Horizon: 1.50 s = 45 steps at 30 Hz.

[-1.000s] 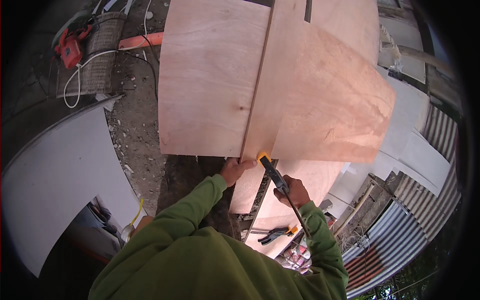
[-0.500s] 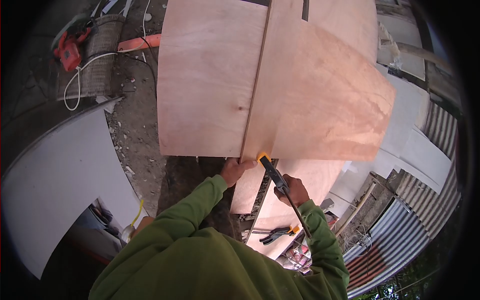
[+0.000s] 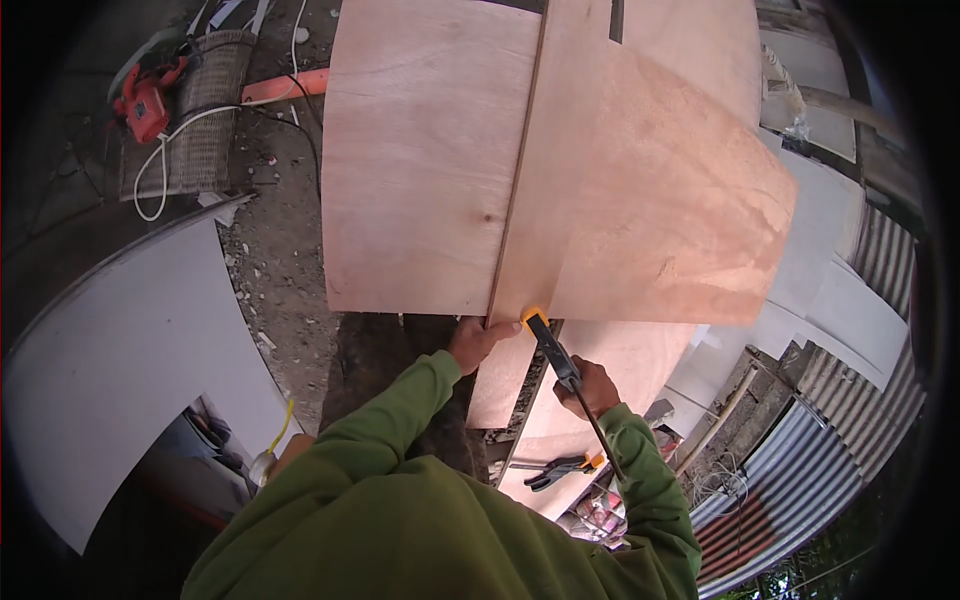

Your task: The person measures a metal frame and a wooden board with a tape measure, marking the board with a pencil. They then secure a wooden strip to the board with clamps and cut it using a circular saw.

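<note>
My right hand [image 3: 588, 388] is wrapped round the grip of a black bar clamp [image 3: 553, 348]. The clamp's orange-yellow jaw sits at the near end of a long plywood strip [image 3: 533, 200], and its bar runs back along my right sleeve. This strip lies lengthwise over a large plywood sheet [image 3: 420, 170]. Just left of the jaw, my left hand [image 3: 478, 343] holds the strip's near end, thumb on top and fingers out of sight underneath. The lower jaw is hidden. A second bar clamp [image 3: 562, 470] lies on a lower plywood board [image 3: 610, 360] near my body.
At upper left, a red power tool [image 3: 145, 108] with a white cord rests on a woven surface [image 3: 205, 130]. A white panel [image 3: 130, 340] stands at left. Corrugated metal sheets [image 3: 800, 500] and pale boards [image 3: 830, 290] lie to the right. Rubble covers the ground [image 3: 280, 250].
The whole view has shifted slightly, so the scene sits a little further right. Both hands keep their holds, and the clamp stays at the strip's end.
</note>
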Available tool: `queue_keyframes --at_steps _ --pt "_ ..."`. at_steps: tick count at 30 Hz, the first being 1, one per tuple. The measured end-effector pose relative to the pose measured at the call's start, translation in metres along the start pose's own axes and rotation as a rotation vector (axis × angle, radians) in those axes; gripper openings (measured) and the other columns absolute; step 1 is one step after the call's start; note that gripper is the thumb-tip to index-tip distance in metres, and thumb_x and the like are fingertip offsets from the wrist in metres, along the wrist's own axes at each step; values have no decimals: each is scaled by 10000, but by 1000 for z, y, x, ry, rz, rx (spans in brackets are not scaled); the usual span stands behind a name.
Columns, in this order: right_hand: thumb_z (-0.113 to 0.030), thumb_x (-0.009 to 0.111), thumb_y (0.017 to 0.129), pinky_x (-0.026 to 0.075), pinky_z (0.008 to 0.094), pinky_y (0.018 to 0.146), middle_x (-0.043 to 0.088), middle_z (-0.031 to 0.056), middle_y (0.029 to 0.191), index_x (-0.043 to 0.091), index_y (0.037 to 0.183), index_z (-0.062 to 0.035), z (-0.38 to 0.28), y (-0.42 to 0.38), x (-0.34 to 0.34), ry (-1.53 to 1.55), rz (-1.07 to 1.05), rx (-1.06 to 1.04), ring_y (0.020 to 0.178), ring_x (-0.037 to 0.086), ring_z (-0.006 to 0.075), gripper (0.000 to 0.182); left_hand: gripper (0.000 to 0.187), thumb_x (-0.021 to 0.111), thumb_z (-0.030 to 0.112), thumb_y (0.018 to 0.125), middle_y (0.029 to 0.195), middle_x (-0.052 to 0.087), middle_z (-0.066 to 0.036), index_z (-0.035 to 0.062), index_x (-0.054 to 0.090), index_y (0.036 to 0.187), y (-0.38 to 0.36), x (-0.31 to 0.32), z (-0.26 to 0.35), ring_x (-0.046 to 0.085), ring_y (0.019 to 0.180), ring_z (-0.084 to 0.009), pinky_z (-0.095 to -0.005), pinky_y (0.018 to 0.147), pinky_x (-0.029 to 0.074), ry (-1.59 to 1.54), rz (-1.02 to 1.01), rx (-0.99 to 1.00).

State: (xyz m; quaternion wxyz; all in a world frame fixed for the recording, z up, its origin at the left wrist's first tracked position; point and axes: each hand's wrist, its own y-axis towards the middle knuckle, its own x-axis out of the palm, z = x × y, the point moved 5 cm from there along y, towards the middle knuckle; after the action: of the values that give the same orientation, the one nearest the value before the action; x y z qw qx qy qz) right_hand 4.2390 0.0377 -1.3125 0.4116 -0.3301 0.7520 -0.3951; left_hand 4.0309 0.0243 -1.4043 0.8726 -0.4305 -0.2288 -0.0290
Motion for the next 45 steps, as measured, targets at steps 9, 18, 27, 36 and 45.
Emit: queue_keyframes --at_steps 9,18,27,36,45 --pt "-246 682 692 479 453 695 626 215 777 537 888 -4 -6 -9 -3 110 53 -27 773 616 406 343 304 688 203 784 953 612 -21 18 630 1017 0 3 -4 535 895 -105 -268 819 420 -26 4 -28" --pt "-140 651 700 498 413 641 622 194 702 529 802 -20 -4 1 0 26 28 -38 704 622 394 199 330 680 202 781 967 612 -22 15 621 1045 1 2 -4 537 907 -103 -273 835 419 -29 -8 -46" --pt "-186 677 676 484 458 684 629 219 768 540 868 -27 3 3 4 8 0 33 776 614 422 285 398 694 198 760 1020 602 -49 20 591 1100 3 -2 -14 536 980 -131 -300 897 405 -36 -27 -95" --pt "-263 653 720 491 468 700 633 227 766 543 939 -10 -3 -12 -4 26 -45 48 764 611 441 352 397 698 240 752 977 582 -31 25 591 1068 -1 1 -3 520 901 -131 -294 831 411 -10 21 -54" --pt "-306 697 682 497 420 697 644 218 794 567 903 0 9 -1 4 -23 -84 113 768 636 375 399 371 699 326 758 873 585 -25 18 648 958 -2 0 -2 510 811 -127 -287 761 419 30 55 -3"
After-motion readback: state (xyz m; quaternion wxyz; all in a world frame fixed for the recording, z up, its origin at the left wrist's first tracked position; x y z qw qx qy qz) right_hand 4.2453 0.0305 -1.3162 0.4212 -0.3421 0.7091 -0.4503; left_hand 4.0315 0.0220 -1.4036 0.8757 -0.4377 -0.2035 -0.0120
